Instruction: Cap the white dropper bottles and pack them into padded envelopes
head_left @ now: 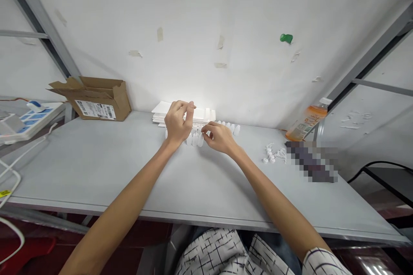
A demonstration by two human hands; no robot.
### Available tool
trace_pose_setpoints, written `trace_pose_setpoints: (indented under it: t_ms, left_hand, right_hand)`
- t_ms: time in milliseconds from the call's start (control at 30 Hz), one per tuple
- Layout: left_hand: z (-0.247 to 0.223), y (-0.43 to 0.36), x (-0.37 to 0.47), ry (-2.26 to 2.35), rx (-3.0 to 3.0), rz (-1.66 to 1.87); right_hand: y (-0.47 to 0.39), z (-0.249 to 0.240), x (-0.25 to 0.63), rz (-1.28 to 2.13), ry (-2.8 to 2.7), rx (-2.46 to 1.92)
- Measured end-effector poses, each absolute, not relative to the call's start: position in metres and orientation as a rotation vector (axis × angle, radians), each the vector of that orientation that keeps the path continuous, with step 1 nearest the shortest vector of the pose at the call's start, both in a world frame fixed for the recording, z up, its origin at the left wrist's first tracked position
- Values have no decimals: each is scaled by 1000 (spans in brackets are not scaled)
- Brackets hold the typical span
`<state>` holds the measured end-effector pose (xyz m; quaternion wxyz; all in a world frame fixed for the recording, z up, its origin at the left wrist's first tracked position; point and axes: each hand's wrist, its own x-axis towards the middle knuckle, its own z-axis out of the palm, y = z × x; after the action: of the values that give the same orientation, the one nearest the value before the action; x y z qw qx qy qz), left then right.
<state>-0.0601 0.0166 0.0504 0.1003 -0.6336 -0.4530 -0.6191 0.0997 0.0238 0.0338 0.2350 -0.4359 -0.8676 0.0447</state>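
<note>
The grey worktop (135,172) stretches out in front of me, with an open cardboard box (106,99) standing at its back left, labels facing me. A stack of white cards (200,114) lies near the wall, just beyond my hands. At the back right an orange drink bottle (308,120) leans at a tilt, and near it lies a dark object (309,161), too blurred to name. My left hand (179,122) is lifted in front of the stack, fingers curled and thumb up near the index finger; I can't tell whether anything is pinched between them. My right hand (219,136) has its thumb and fingertips drawn together beside the small white bottle-shaped pieces (195,139), which sit in a row between my hands and beyond my right one. Smaller white round pieces (269,154) lie scattered on the right, near the dark object
</note>
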Motion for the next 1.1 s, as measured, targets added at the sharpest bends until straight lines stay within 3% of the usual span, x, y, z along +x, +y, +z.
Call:
trace_pose_setpoints:
  t_ms: [233, 400, 633, 967, 1100]
  left_hand:
    - [53, 5, -50, -1146, -1825, -1802]
    - [45, -11, -30, -1019, -1957, -1749]
    - [2, -23, 5, -869, -2500, -1312]
    - [-15, -19, 8, -1016, -2660, -1162]
    - [-18, -15, 7, -1271, -2643, -1195]
  right_hand:
    - [22, 45, 116, 194, -2309, -1159]
    - [36, 52, 171, 32, -2109, -1228]
    - [62, 23, 222, -106, -2137, -1651]
    - [63, 26, 218, 33, -2136, -1706]
    - [38, 48, 222, 507, -2154, -1457]
